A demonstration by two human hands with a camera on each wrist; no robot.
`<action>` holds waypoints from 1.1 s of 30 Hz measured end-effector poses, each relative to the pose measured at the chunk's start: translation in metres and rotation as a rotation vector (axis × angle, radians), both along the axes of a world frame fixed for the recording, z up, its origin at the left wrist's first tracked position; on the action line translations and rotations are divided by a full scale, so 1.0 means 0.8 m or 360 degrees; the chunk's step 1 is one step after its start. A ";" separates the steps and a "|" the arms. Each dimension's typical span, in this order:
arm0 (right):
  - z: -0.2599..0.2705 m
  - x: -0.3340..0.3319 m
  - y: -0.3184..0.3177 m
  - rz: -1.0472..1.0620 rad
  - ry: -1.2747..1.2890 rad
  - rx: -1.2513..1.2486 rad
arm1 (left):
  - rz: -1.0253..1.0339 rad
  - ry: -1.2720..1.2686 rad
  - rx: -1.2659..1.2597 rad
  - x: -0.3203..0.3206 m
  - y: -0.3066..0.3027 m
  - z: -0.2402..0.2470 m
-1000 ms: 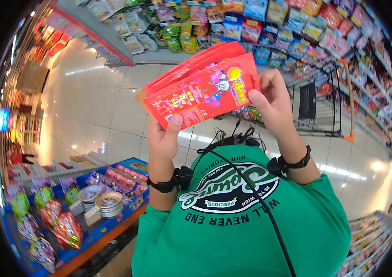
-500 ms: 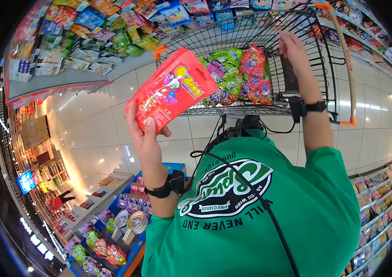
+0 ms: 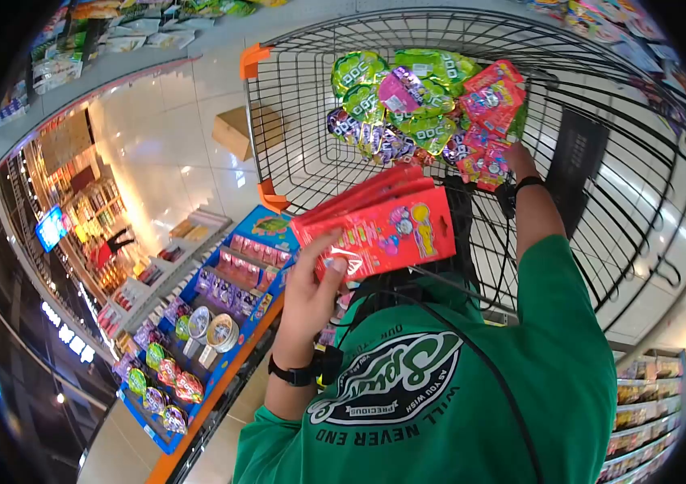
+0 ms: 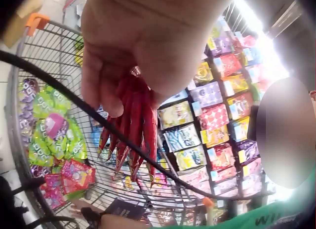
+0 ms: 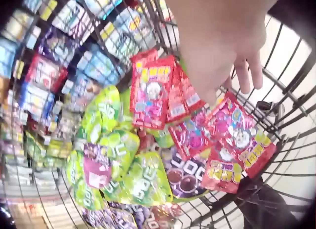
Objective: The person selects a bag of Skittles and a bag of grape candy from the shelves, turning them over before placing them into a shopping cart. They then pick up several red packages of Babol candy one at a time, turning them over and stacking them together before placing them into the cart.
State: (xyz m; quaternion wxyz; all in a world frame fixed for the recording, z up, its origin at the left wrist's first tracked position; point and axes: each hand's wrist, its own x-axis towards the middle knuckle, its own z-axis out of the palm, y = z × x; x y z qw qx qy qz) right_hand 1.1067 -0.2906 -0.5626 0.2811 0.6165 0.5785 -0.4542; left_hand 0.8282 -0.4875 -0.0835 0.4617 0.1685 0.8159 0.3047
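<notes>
My left hand grips a fanned stack of red candy packets at one end, thumb on the front one. In the left wrist view the same packets hang below the fingers, seen edge-on. My right hand reaches down into the shopping cart, close over the red candy packets lying there. From the right wrist, that hand shows loosely extended fingers just above those packets. Green candy bags and purple ones lie beside them.
A blue display bin with candy and round tubs stands at the left. On the floor beyond the cart sits a cardboard box. Shelves of bagged sweets line the aisle. A black cable crosses the left wrist view.
The right hand has let go of the red packets and moved right, then down into the cart. The left hand keeps the packets, now lower near the shirt. The cart is closer in view.
</notes>
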 end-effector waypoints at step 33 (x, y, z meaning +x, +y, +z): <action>0.653 -0.164 -0.149 -0.1166 0.2192 0.0256 | 0.0162 -0.0048 0.0912 -0.132 -0.201 0.067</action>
